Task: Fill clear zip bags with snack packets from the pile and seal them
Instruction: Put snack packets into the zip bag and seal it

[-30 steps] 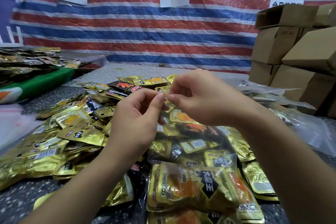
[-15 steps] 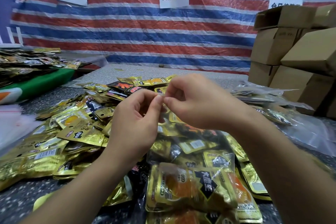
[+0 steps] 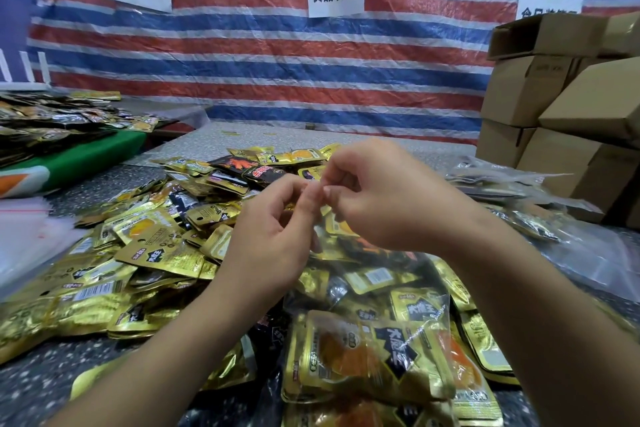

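A clear zip bag (image 3: 367, 333) stuffed with gold snack packets hangs in front of me over the pile. My left hand (image 3: 273, 236) and my right hand (image 3: 377, 198) meet at its top edge, thumbs and forefingers pinching the zip strip almost fingertip to fingertip. A wide pile of gold and black snack packets (image 3: 145, 246) covers the speckled table (image 3: 41, 388) beneath and to the left of the hands.
Empty clear bags (image 3: 24, 239) lie at the left edge. Filled clear bags (image 3: 519, 198) are heaped on the right, before stacked cardboard boxes (image 3: 540, 104). Another packet heap (image 3: 52, 118) sits on a green surface at far left. A striped tarp (image 3: 277, 55) backs the table.
Both hands have stayed pinched on the bag's top edge and drawn slightly closer together, fingertips now nearly touching. The bag hangs as before.
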